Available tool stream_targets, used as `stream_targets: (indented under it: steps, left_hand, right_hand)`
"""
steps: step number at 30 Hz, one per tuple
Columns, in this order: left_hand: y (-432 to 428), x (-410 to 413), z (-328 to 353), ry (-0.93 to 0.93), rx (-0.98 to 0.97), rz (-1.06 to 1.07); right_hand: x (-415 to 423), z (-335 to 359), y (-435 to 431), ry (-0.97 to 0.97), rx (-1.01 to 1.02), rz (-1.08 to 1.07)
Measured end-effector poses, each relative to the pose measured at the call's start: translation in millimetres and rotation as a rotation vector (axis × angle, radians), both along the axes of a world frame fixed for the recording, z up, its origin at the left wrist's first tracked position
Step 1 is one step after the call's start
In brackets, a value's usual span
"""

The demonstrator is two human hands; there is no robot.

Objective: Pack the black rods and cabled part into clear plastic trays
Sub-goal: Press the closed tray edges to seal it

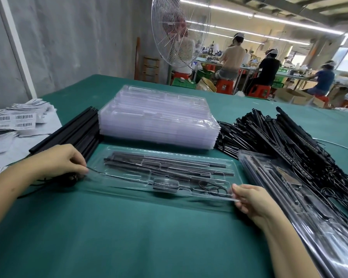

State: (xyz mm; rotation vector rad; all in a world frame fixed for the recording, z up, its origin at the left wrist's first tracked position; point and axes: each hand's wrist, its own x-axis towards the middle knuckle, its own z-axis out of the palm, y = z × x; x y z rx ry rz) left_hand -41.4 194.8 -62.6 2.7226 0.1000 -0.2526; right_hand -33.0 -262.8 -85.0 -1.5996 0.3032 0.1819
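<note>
- The clear tray (165,199) lies near the middle of the surface (129,237), in front of the stack of empty trays (157,117). The black rods (169,163) sit in its far channels, and the cabled part (165,186) sits in the near pocket.
- Your hands are apart, one at each end of the tray. The right hand (249,199) pinches the tray's right edge. The left hand (62,163) is curled at the left end, and its fingertips appear closed on the thin lead (119,176) running out of the cabled part.
- Expect the tray to be light, thin and flexible. It will likely sag or twist if lifted by one end, so support both short edges.
- Treat the rods as stiff and loose in their channels. Keep the tray level.
- Handle the lead gently. It is limp and liable to snag.
</note>
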Motion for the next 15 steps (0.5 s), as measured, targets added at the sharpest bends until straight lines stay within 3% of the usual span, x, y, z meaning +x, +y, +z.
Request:
stream_targets:
  steps: [5, 8, 12, 15]
  left_hand:
    - [8, -8, -6, 0.159, -0.485, 0.090]
    - [14, -15, -13, 0.185, -0.605, 0.080]
    - [6, -16, -9, 0.151, -0.592, 0.106]
    - [-1, -13, -11, 0.028, -0.424, 0.086]
  right_hand:
    - [3, -2, 0, -0.011, 0.104, -0.067]
    - [4, -2, 5, -0.028, 0.123, -0.132]
    - [2, -1, 8, -0.044, 0.121, -0.124]
    - [0, -2, 5, -0.057, 0.069, -0.076]
